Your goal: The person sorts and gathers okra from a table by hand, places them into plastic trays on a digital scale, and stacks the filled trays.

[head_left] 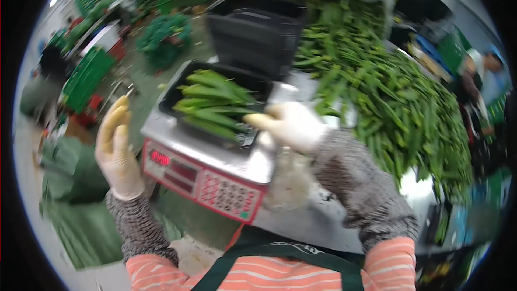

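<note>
Sacking [81, 167], green and bulky, is slumping at the far left, with a green crate [89, 78] standing above it. Bare floor [142, 94] is showing between the crate and the scale [196, 175], leaving open room on that side. The gloved left hand [119, 148] is standing upright just beside the scale's left corner, its fingers extended and released, holding nothing. A green net bundle [164, 40] is lying on the floor farther back. The scale's red front, its digits blurring, is facing the wearer, and a strip of its metal top is showing between that front edge and the black tray [253, 80]. The tray is sitting on top with green pods [212, 99] lying lengthwise inside, some reaching its left and near edges. A stack of black trays [256, 29] is rising just behind, limiting room at the back. The gloved right hand [291, 124] is hanging over the tray's right edge, forefinger pointing out at the pods' ends, other fingers curling; I cannot tell whether it is grasping one. Below it, a clear plastic bag [291, 180] is crowding the scale's right side on the metal table [336, 226]. Farther right, a large heap of pods [393, 102] is spreading to the table's edge, with another person [471, 83] standing beyond.
</note>
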